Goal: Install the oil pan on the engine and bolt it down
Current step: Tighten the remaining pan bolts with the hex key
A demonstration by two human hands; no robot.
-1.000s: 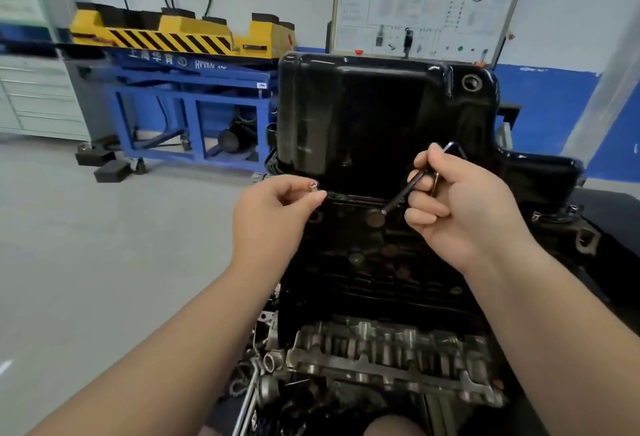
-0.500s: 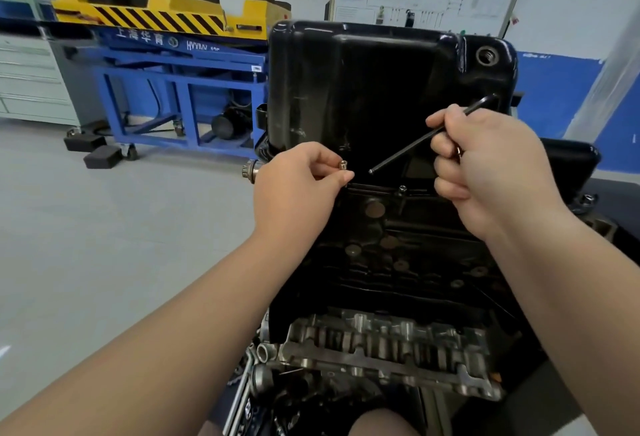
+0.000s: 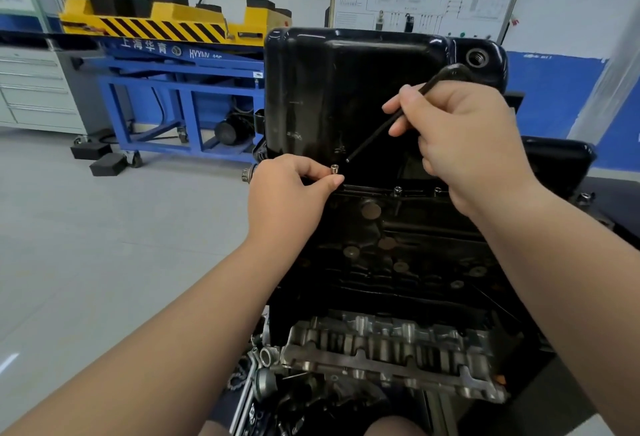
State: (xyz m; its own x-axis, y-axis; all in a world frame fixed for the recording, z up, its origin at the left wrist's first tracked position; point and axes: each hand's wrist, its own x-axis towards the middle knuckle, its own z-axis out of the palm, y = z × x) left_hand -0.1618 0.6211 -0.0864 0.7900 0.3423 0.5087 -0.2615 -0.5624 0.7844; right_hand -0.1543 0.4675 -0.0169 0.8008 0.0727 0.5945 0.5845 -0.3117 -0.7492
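The glossy black sheet-metal oil pan (image 3: pixel 346 96) sits in position on the dark cast engine block (image 3: pixel 398 262), flange against the mating face. The left hand (image 3: pixel 287 193) pinches a small silver socket-head bolt (image 3: pixel 334 168) between thumb and fingertips at the near flange edge. The right hand (image 3: pixel 464 137) grips a black L-shaped hex key (image 3: pixel 377 132), its tip just beside the bolt head but apart from it. Two similar bolt heads (image 3: pixel 398 189) already stand in the flange to the right. Judgement: pan placement is complete and bolting is under way. Whether the fitted bolts are fully tightened cannot be determined, and the far flange is hidden.
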